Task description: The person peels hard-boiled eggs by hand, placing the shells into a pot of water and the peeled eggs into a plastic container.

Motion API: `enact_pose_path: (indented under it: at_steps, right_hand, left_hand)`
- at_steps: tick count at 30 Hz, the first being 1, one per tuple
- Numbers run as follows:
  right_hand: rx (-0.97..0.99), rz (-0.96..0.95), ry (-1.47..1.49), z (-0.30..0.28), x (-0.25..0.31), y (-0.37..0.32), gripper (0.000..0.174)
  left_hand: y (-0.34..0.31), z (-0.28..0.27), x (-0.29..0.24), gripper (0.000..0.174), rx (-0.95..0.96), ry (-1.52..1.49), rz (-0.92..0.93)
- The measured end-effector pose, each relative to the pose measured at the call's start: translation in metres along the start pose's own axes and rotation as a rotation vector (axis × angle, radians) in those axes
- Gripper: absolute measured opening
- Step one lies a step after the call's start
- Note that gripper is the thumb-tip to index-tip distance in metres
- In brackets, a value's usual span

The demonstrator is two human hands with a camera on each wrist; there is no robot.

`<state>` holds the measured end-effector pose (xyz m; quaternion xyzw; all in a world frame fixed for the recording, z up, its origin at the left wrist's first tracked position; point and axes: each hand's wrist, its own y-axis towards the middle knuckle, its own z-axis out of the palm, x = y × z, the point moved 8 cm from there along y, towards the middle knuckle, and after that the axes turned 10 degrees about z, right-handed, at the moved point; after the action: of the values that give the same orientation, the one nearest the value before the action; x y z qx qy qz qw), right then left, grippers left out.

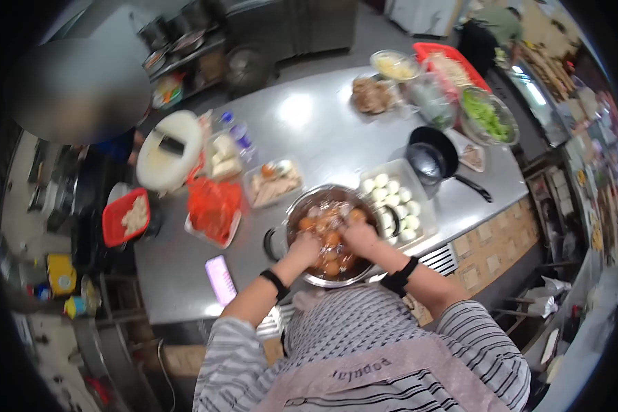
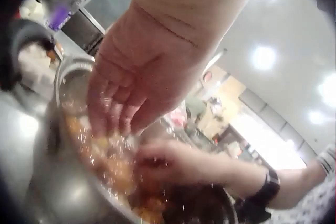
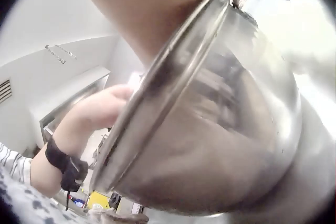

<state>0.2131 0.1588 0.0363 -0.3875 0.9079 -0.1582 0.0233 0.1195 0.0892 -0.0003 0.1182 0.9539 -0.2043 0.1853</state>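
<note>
A steel pot [image 1: 303,277] at the table's front edge holds brown eggs [image 1: 332,268] in water. Both hands reach down into it. My left hand [image 2: 139,77] dips in with straight, loosely spread fingers, tips lost in the water among the eggs. Across from it, my right hand [image 2: 165,158] has bent fingers low among the eggs; I cannot tell whether it grips one. The pot's wall hides the right hand's fingers in the right wrist view. Right beside the pot, a clear tray [image 1: 427,221] holds several peeled white eggs [image 1: 412,208].
Left of the pot are a container of pale food [image 1: 275,191], a red bag [image 1: 213,206] and a phone [image 1: 220,279]. A black pan [image 1: 429,154] lies at the right, its handle toward the table edge. Bowls and a red basket [image 1: 470,67] stand farther back.
</note>
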Motion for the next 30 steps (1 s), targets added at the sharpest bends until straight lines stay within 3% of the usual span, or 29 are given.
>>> enact_pose_path:
  at_steps: [1,2,3,4,5,6,8,10,13,16,19,20,22,24,26,28,30]
  right_hand:
    - [0.000,-0.073,0.015,0.010,0.000,0.002,0.035]
    - [-0.002,-0.141,0.030,0.032,0.000,0.009,0.037]
    - [-0.063,-0.183,0.013,0.048,0.000,0.015,0.044]
    - [-0.032,-0.142,0.039,0.033,0.001,0.008,0.051]
    - [0.090,-0.065,0.175,0.027,-0.004,0.005,0.053]
    - [0.148,-0.102,0.183,0.032,-0.003,0.008,0.060]
    - [0.058,-0.049,0.231,0.022,-0.005,0.004,0.068]
    - [0.000,-0.100,0.233,0.028,-0.004,0.009,0.062]
    - [-0.079,-0.143,0.230,0.023,-0.005,0.006,0.052]
    - [0.008,-0.065,0.313,0.004,-0.010,-0.001,0.044]
    - [0.016,-0.073,0.342,0.009,-0.006,0.008,0.042]
    - [0.023,-0.026,0.427,0.010,-0.009,0.010,0.044]
    - [-0.115,-0.063,0.531,0.015,-0.008,0.020,0.045]
    - [-0.072,-0.111,0.545,-0.010,-0.004,0.007,0.047]
    - [-0.090,-0.190,0.446,0.000,0.001,0.011,0.045]
    - [-0.127,-0.214,0.530,-0.003,0.004,0.014,0.036]
    - [-0.331,-0.227,0.640,-0.020,0.004,0.014,0.027]
  left_hand:
    - [0.004,0.020,0.018,0.041,-0.107,-0.023,-0.114]
    - [-0.004,0.004,0.003,0.039,-0.051,-0.016,-0.136]
    - [0.006,0.018,0.011,0.048,-0.090,0.076,-0.103]
    - [0.008,0.019,0.013,0.055,0.077,0.047,-0.191]
    - [0.017,0.029,0.022,0.053,0.115,0.005,-0.117]
    - [0.017,0.039,0.039,0.058,0.238,-0.071,-0.348]
    - [0.014,0.024,0.037,0.070,0.173,-0.070,-0.316]
    - [0.015,0.017,0.025,0.073,0.122,-0.067,-0.154]
    - [0.003,0.010,0.020,0.071,0.161,-0.323,-0.214]
    - [-0.002,-0.002,0.027,0.055,-0.136,-0.643,-0.319]
    - [-0.003,0.003,0.031,0.038,-0.456,-1.464,-0.302]
    - [0.000,0.006,0.032,0.035,-0.493,-1.567,-0.274]
    - [0.001,0.015,0.043,0.030,-0.601,-1.775,-0.247]
    - [0.001,0.013,0.047,0.031,-0.648,-1.871,-0.232]
    - [-0.006,-0.015,0.024,0.029,-0.639,-1.989,-0.133]
    - [-0.011,-0.023,0.016,0.027,-0.626,-2.105,-0.150]
    - [-0.005,-0.017,0.025,0.025,-0.650,-2.076,-0.122]
